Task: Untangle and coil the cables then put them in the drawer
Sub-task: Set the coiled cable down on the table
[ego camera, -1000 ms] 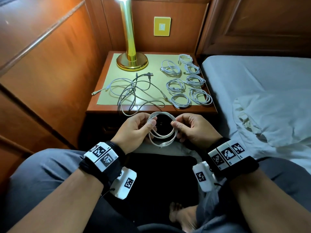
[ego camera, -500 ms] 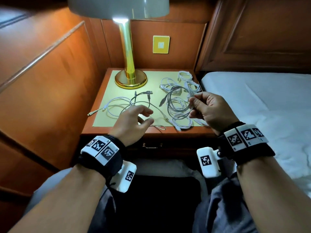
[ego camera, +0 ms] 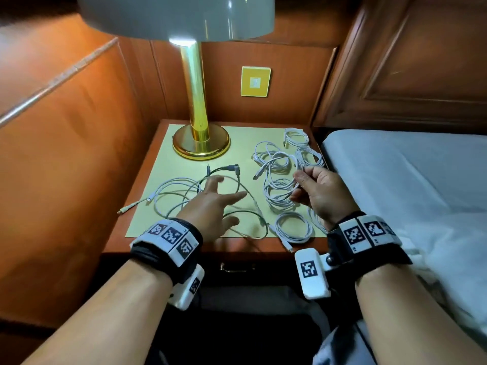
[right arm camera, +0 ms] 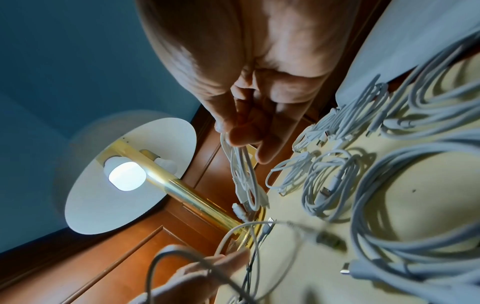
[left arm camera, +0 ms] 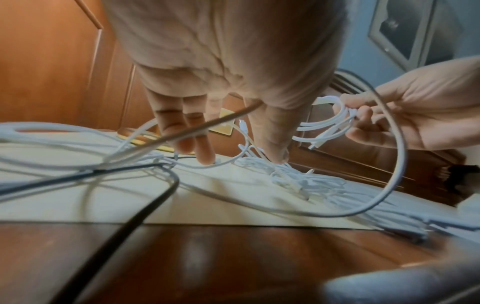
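My right hand (ego camera: 315,192) pinches a coiled white cable (ego camera: 279,169) and holds it above the right side of the nightstand; the same coil (right arm camera: 242,181) hangs from its fingers in the right wrist view. Several coiled white cables (ego camera: 292,227) lie on the yellow mat (ego camera: 237,138) under and around it. My left hand (ego camera: 210,201) hovers with fingers spread over a tangle of white and dark loose cables (ego camera: 181,191) on the mat's left half, holding nothing. The drawer front with its handle (ego camera: 234,267) sits shut below the nightstand top.
A brass lamp (ego camera: 200,143) with a pale shade stands at the back of the nightstand. Wood panelling closes in the left and back. A bed (ego camera: 408,180) with white sheets borders the right side. My legs are below the nightstand edge.
Both hands rose from my lap to the nightstand. The left hand let go of the coil and reached over the tangled cables; the right hand carried the coil forward over the coiled ones.
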{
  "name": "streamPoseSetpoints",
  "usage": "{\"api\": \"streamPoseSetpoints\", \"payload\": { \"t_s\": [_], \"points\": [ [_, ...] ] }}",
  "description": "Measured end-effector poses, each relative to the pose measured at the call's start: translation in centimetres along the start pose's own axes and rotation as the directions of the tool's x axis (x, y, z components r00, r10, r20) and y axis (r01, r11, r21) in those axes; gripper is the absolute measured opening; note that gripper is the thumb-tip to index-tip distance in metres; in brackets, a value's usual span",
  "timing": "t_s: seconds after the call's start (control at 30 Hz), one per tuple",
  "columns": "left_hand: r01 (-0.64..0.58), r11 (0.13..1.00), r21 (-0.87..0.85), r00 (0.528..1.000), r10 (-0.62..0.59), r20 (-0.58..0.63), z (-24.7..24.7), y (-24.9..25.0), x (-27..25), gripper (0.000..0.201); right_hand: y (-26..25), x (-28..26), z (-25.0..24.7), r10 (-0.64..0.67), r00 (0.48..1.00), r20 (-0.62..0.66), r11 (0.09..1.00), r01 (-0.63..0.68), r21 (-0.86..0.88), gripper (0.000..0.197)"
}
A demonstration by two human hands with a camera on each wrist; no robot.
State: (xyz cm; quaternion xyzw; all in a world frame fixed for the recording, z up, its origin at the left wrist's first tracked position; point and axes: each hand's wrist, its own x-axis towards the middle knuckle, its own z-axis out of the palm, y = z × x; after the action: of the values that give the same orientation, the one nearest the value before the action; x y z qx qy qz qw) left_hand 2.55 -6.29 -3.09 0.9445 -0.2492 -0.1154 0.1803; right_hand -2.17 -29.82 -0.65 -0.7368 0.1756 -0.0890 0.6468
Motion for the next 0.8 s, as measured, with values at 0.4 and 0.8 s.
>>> {"api": "streamPoseSetpoints", "payload": {
  "t_s": [0.4, 0.8],
  "points": [
    [-0.03, 0.998, -0.052, 1.0, 0.03, 0.002, 0.4, -2.3, 2.9, 0.038, 1.6, 2.8, 1.6, 0.033, 0.995, -0.089, 0.999, -0.034, -0.016, 0.017],
    [-0.315, 0.928, -0.2, 0.915, 0.241, -0.324, -0.7, -0.6, -0.7, 0.025, 0.0, 0.8, 0.4, -0.044, 0.989, -0.144, 0.996, 0.055, 0.073, 0.015]
  ]
}}
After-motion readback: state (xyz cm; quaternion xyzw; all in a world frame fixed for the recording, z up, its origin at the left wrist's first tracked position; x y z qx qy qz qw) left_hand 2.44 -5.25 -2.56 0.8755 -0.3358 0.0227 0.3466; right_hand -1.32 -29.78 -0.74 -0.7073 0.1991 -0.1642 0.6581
